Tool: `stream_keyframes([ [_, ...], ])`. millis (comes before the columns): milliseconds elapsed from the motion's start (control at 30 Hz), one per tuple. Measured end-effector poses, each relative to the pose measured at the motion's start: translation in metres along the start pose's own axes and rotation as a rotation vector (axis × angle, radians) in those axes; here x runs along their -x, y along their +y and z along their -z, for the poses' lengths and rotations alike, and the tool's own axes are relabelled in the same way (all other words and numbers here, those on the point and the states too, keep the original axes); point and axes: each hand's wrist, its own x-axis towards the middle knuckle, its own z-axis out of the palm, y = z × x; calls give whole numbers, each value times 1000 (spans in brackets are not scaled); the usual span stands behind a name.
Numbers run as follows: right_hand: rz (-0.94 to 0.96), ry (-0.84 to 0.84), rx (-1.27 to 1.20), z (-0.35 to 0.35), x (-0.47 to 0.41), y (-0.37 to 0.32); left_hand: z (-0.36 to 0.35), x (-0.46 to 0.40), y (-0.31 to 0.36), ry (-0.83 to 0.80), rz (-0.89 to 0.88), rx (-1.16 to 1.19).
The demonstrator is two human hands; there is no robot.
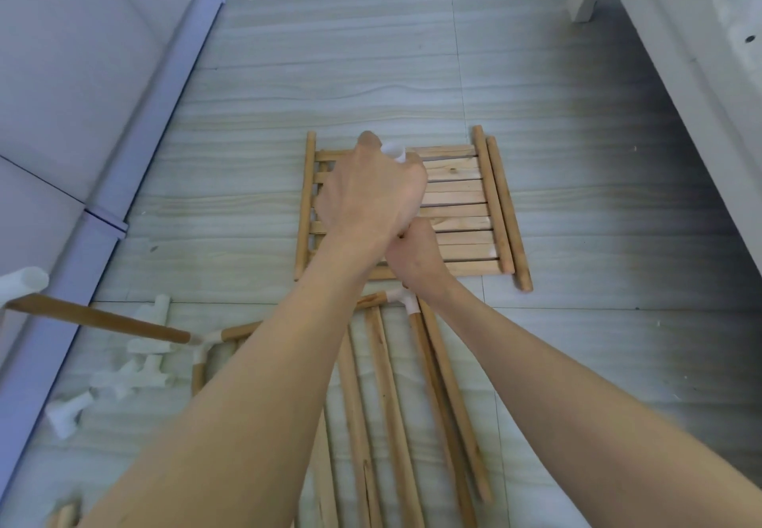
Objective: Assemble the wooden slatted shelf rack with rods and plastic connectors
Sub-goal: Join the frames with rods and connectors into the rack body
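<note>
Slatted panel (453, 201) partly behind hands (371, 193)

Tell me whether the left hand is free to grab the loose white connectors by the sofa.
Probably not yet: the left hand grips a white connector above the slatted panel. The loose connectors lie unobstructed on the floor.

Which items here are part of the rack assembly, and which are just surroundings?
Job: left hand gripping white connector; right hand; slatted panel; loose rods; spare connectors.
Surroundings: sofa; white furniture; floor.
</note>
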Motion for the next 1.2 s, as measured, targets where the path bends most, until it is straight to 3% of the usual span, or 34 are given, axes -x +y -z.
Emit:
stream_keyframes([
  [367,13,26,-12,-3,13,9,6,3,-10,-129,-99,-19],
  [567,87,-237,157,25,17,13,1,11,-5,-64,-82,-7],
  [667,-7,-344,245,52,25,45,0,17,-4,-61,-67,53],
  [833,-165,93,855,97,8,91,1,17,-4,-63,-48,80],
  [1000,-313,12,1120,95,-15,105,-3,19,-5,-38,-50,102],
  [1200,-492,186,1004,83,-34,98,-3,20,-4,7,-87,119],
])
